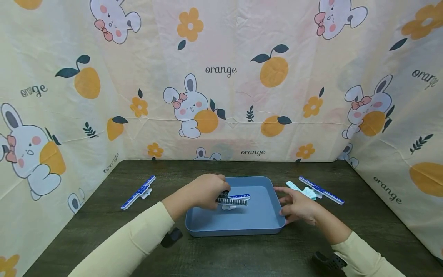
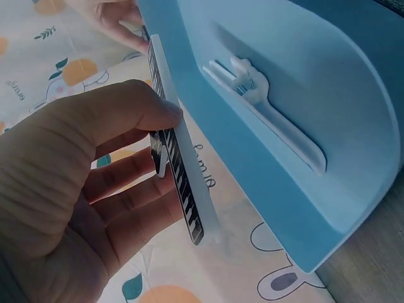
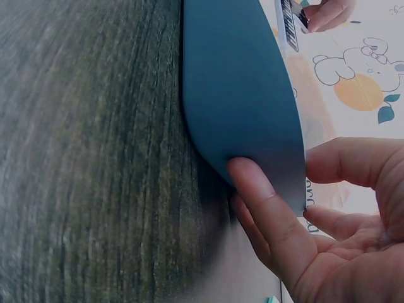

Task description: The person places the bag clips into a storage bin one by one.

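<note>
A blue tray [image 1: 257,217] lies at the middle of the dark wooden table. Over its left half my left hand [image 1: 216,194] pinches a black-and-white piano-key clip [image 1: 232,201] between thumb and fingers; the left wrist view shows the clip [image 2: 180,183] held just outside the tray wall [image 2: 252,158]. A blue ruler clip [image 1: 239,196] lies behind it in the tray, and a white clip [image 2: 255,91] rests on the tray floor. My right hand [image 1: 294,206] rests at the tray's right edge, its thumb [image 3: 268,208] flat on the outer wall [image 3: 240,95] and its fingers loosely spread.
One blue ruler clip [image 1: 138,191] lies on the table at the left. A pale teal clip [image 1: 302,190] and another blue ruler clip [image 1: 322,190] lie to the right of the tray. Printed cloth walls [image 1: 221,77] close in the back and both sides.
</note>
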Demonstrator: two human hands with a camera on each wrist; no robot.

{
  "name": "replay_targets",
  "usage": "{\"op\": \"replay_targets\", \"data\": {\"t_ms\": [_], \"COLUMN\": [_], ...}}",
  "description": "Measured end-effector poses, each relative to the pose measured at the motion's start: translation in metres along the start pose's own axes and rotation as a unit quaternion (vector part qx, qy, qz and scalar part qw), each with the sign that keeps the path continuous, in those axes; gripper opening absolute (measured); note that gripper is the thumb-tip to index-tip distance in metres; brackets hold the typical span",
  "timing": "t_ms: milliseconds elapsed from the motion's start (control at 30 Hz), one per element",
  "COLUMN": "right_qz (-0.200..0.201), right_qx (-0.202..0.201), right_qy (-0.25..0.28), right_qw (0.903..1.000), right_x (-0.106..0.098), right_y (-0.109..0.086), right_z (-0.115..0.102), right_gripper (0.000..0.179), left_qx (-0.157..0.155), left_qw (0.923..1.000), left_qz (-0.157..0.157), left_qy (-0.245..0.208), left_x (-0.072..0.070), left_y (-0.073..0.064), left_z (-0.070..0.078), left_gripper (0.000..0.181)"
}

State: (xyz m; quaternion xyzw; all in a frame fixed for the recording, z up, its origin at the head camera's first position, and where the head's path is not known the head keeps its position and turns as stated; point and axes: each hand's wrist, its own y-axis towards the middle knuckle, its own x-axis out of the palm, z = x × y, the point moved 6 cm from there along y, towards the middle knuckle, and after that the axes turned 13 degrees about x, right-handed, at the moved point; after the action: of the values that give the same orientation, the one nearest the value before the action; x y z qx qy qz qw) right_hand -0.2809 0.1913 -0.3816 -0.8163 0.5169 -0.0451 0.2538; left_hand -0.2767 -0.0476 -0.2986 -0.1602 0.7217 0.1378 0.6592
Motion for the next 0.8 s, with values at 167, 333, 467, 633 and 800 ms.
{"op": "replay_targets", "data": {"t_ms": [167, 333, 467, 633, 800], "right_qz": [0.002, 0.002, 0.002, 0.002, 0.001], "right_qx": [0.002, 0.002, 0.001, 0.000, -0.001], "right_qy": [0.002, 0.003, 0.005, 0.006, 0.006], "right_qw": [1.0000, 1.0000, 1.0000, 1.0000, 1.0000], "right_x": [-0.001, -0.001, -0.001, -0.001, -0.001], "right_y": [0.000, 0.000, 0.000, 0.001, 0.001], "right_z": [0.000, 0.000, 0.000, 0.001, 0.001], "right_gripper": [0.087, 0.087, 0.087, 0.087, 0.087], "left_qx": [0.008, 0.013, 0.017, 0.022, 0.025], "left_qw": [0.9999, 0.9997, 0.9996, 0.9993, 0.9983], "left_qz": [-0.008, -0.019, -0.025, -0.030, -0.052], "left_qy": [-0.005, -0.004, 0.000, 0.002, 0.011], "left_x": [0.002, 0.005, 0.007, 0.010, 0.015], "left_y": [0.004, 0.009, 0.012, 0.018, 0.024], "left_z": [0.004, 0.005, 0.005, 0.006, 0.007], "left_gripper": [0.038, 0.037, 0.036, 0.036, 0.034]}}
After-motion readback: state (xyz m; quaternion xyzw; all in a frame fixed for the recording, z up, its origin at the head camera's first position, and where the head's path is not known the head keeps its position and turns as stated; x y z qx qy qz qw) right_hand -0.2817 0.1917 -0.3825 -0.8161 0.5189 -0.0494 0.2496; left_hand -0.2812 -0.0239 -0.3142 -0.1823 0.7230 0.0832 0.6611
